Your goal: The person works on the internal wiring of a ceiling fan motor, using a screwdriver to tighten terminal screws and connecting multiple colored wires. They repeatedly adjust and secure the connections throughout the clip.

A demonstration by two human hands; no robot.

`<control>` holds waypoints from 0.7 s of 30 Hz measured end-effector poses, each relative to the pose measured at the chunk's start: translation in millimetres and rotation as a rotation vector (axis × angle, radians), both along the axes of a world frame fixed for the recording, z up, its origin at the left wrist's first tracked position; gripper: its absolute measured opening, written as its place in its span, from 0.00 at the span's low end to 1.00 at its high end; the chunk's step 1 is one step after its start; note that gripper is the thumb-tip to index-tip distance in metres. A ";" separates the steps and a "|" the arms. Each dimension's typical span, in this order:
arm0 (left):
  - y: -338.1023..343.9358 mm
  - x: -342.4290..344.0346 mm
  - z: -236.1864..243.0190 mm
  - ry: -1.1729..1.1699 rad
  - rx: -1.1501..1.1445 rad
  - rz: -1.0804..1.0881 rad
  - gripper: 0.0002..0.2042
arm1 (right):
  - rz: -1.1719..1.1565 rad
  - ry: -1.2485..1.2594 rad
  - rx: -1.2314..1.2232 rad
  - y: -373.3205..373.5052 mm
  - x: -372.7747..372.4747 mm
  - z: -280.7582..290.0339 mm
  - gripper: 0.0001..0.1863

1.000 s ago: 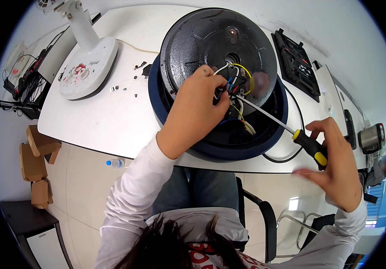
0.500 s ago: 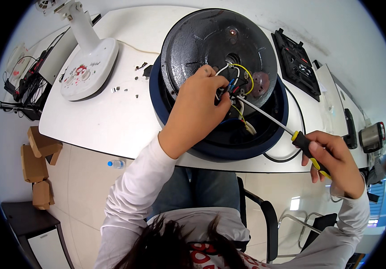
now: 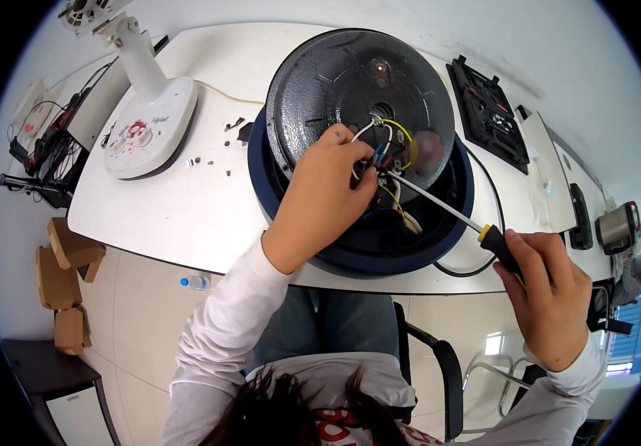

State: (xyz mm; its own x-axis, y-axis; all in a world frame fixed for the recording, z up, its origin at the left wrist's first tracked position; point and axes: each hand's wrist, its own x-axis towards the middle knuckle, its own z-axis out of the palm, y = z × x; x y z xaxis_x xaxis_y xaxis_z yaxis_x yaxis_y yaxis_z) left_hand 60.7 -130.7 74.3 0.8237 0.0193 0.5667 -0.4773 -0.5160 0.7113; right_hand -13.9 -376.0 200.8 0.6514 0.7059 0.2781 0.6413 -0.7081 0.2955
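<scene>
My right hand (image 3: 551, 290) is closed around the black and yellow handle of a screwdriver (image 3: 439, 204). Its long shaft slants up and left, and the tip meets a small cluster of wires (image 3: 386, 154) in white, blue, red and yellow-green. My left hand (image 3: 328, 186) pinches at that same cluster, thumb and fingers together; its fingers partly hide what they grip. Behind the wires a round black metal plate (image 3: 313, 89) stands tilted up out of a dark blue round housing (image 3: 261, 171). More cables lie inside the housing.
An open black tool case (image 3: 488, 111) lies at the table's right. To the left stand a white fan base (image 3: 153, 134) and several small loose parts (image 3: 229, 143). A black cord (image 3: 500, 201) curves beside the housing. A water bottle (image 3: 196, 282) and cardboard boxes (image 3: 59, 279) are on the floor.
My right hand has shifted its grip, its back now turned upward over the screwdriver handle. The tip stays at the wires, and my left hand keeps its pinch. The whole view has shifted slightly.
</scene>
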 end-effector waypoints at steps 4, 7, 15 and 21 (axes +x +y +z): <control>1.2 0.1 0.2 -0.013 0.000 -0.004 0.08 | -0.096 0.114 -0.049 4.4 1.9 4.5 0.19; 0.3 1.4 -0.5 -0.002 -0.019 -0.016 0.08 | -0.156 0.274 0.034 4.4 5.6 7.7 0.16; 1.0 2.3 -2.0 -0.013 0.017 -0.014 0.09 | -0.050 0.025 -0.013 6.5 0.9 2.1 0.14; 0.9 -0.4 0.7 0.013 -0.010 -0.021 0.09 | -0.110 0.201 -0.038 -0.8 8.3 0.6 0.16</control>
